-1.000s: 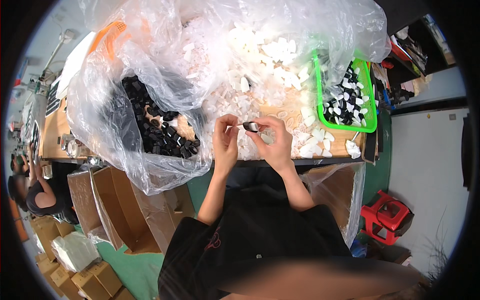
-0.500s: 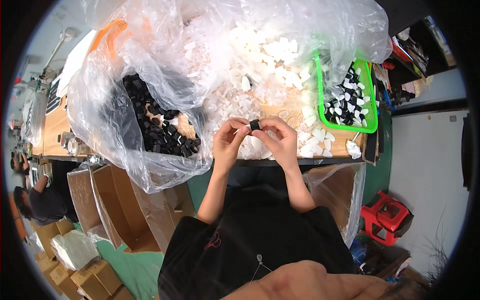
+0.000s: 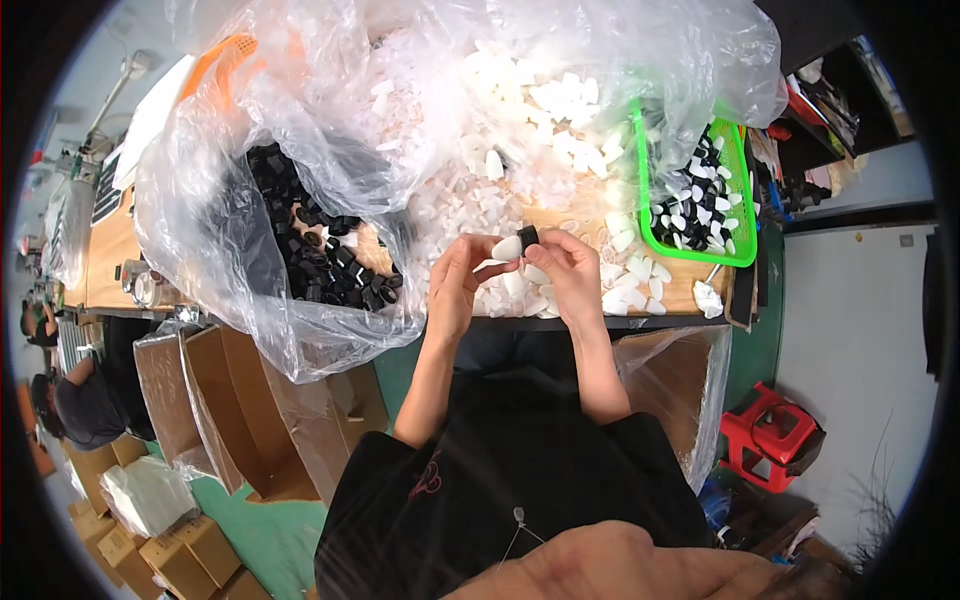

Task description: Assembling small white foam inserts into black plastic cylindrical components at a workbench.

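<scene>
Above the near edge of the table, both my hands meet on one small assembly. My left hand point(image 3: 460, 272) pinches a white rounded piece point(image 3: 507, 249) between thumb and fingers. A black cap-like part point(image 3: 528, 236) sits against the right end of that piece, and my right hand point(image 3: 570, 275) grips it with thumb and fingertips. Whether the two parts are joined or only touching, I cannot tell. Under my hands lies a loose pile of white and translucent pieces point(image 3: 470, 205).
To the left, a clear plastic bag point(image 3: 190, 240) holds black parts point(image 3: 345, 265). A green basket point(image 3: 745, 200) at the right contains black-and-white pieces. Open cardboard boxes point(image 3: 235, 400) stand below the table, a red stool point(image 3: 765, 435) at lower right. Another person point(image 3: 100, 400) is at far left.
The black part has turned and shifted slightly right and up in my fingers. The white piece now shows plainly beside it; before, my fingers mostly covered it.
</scene>
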Demonstrator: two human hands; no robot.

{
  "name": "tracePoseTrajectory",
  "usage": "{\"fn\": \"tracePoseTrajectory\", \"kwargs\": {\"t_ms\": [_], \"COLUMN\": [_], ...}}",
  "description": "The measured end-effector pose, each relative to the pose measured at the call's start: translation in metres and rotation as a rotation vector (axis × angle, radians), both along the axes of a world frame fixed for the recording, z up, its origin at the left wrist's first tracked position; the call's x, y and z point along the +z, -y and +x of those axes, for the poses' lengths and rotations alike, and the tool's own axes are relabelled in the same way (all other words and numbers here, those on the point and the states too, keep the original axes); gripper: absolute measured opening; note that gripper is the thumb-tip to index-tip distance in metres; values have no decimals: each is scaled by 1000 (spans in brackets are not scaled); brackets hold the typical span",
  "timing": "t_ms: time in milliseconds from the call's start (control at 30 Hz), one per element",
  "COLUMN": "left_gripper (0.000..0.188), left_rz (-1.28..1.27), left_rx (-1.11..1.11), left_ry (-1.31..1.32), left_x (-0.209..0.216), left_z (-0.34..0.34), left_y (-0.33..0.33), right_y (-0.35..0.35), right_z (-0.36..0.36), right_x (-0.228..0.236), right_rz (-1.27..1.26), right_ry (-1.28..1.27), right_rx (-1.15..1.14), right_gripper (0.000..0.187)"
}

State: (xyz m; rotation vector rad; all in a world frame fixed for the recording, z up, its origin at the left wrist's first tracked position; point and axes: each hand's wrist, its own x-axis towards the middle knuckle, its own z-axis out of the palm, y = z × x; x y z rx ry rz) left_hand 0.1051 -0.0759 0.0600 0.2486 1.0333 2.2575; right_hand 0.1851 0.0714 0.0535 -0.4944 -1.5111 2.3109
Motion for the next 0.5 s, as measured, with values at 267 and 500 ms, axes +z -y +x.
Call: {"fn": "tracePoseTrajectory", "kwargs": {"t_ms": [267, 500], "left_gripper": [12, 14], "left_rz": [-273, -242], "left_rx": [18, 41], "left_ry": [-296, -228], "left_x": [-1, -8], "left_z": [3, 1], "left_y": [-9, -4], "right_y": [3, 1], "right_z": [-1, 0], "right_x": [3, 2], "right_rz": [-37, 10], "right_ry": [-78, -26], "right_rx": [41, 75], "right_gripper": [14, 12]}}
